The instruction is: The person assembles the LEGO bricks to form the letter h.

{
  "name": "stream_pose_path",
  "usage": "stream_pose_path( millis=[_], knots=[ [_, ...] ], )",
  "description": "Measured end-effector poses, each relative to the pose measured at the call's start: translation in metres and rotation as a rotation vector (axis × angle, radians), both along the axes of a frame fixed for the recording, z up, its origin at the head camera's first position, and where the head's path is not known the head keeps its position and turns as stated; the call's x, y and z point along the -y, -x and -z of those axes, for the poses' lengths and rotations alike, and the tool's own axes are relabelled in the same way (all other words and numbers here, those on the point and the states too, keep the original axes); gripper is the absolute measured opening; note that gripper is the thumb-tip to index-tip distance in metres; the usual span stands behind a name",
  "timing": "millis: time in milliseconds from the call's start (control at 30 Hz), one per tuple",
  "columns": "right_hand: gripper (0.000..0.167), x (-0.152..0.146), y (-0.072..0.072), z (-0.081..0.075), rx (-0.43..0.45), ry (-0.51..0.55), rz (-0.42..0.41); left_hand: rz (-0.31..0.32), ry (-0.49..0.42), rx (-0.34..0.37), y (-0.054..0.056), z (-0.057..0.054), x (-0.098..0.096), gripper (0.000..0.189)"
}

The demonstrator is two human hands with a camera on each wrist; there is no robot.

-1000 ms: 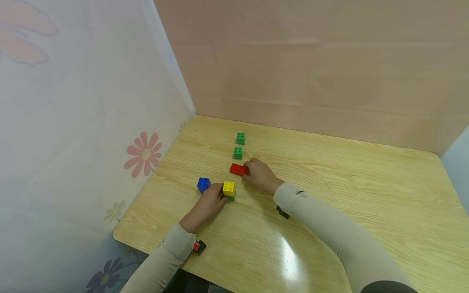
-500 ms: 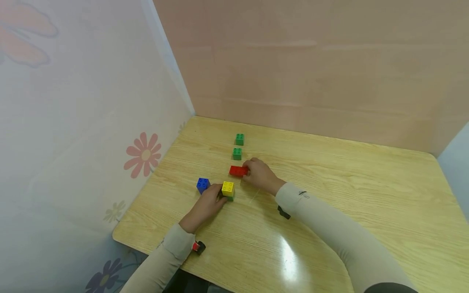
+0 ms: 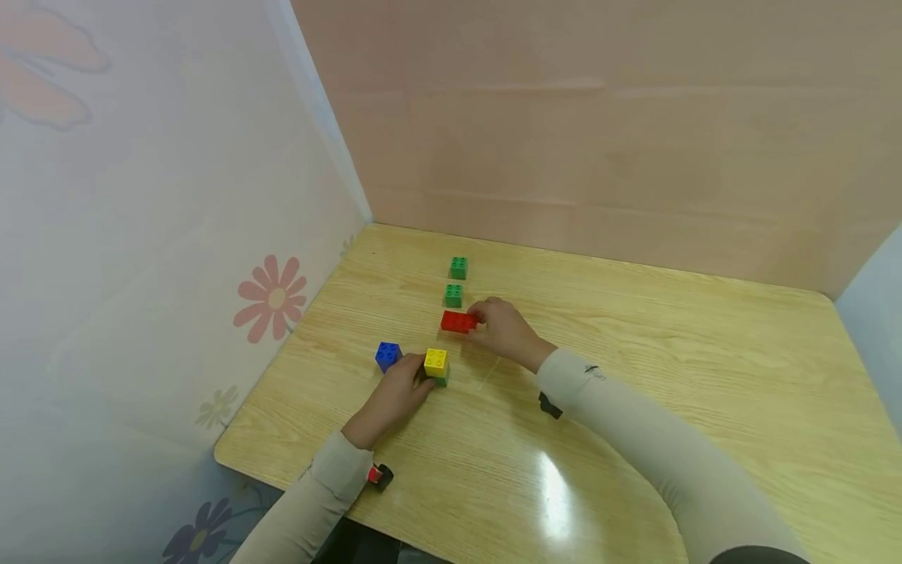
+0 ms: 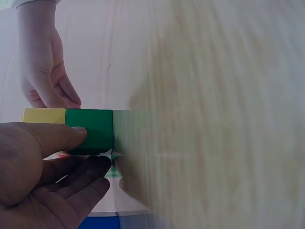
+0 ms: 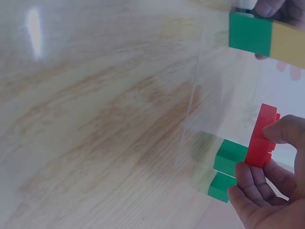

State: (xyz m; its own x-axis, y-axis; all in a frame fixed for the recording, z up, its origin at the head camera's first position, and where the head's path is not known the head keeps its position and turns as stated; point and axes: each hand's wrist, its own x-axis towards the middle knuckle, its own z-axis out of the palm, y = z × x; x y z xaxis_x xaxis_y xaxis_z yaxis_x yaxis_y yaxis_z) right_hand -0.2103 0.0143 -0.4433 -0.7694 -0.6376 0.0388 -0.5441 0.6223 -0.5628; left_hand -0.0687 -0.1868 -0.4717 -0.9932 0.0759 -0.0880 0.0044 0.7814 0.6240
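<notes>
In the head view my left hand grips a two-brick stack, a yellow toy brick on top of a green one. The left wrist view has the thumb lying along the stack's near side, its tip on the green brick, with the fingers on the other side. My right hand pinches a longer, flat red brick by its right end. Seen from the right wrist, the red brick is up off the table, thumb on its studded face and fingertips beneath. A blue brick stands just left of my left hand.
Beyond the red brick, two small green bricks stand one behind the other on the wooden table. A flower-printed wall borders the table's left side, and a brown panel rises along the back.
My right hand has lifted the red brick slightly off the table. My left hand keeps its grip on the yellow and green stack, and the other bricks stay where they were.
</notes>
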Motion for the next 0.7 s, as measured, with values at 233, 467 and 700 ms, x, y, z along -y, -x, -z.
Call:
stream_pose_path(
  millis=[233,467,700],
  knots=[
    [0.036,0.001,-0.006,-0.008,0.013,0.056,-0.004,-0.007,0.013,0.001,0.0,0.001,0.002,0.044],
    [0.036,0.005,-0.01,-0.016,0.0,0.088,-0.02,-0.014,0.013,0.003,0.0,0.002,0.005,0.046],
    [0.037,0.011,-0.014,-0.02,-0.02,0.103,-0.05,-0.015,0.021,-0.003,-0.002,0.0,0.008,0.048]
  ],
)
